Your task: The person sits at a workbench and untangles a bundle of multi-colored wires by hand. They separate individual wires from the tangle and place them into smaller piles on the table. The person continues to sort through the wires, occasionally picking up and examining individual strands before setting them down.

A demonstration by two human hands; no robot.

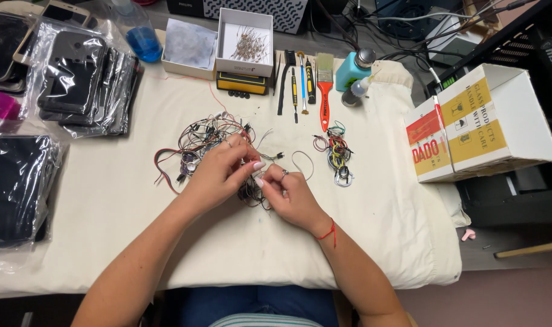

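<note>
Both hands, left hand [218, 172] and right hand [288, 194], pinch tangled wires [197, 142]; tugging could probably tighten knots or snap leads.

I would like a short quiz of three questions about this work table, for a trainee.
1. True or false: both hands touch the tangled wires.
2. Which tool has a red handle: A) the paintbrush, B) the teal bottle, C) the white box?
3. On which side of the hands does the small wire bundle lie?

Key
1. True: the left hand and the right hand pinch wires together.
2. A.
3. The person's right side.
</note>
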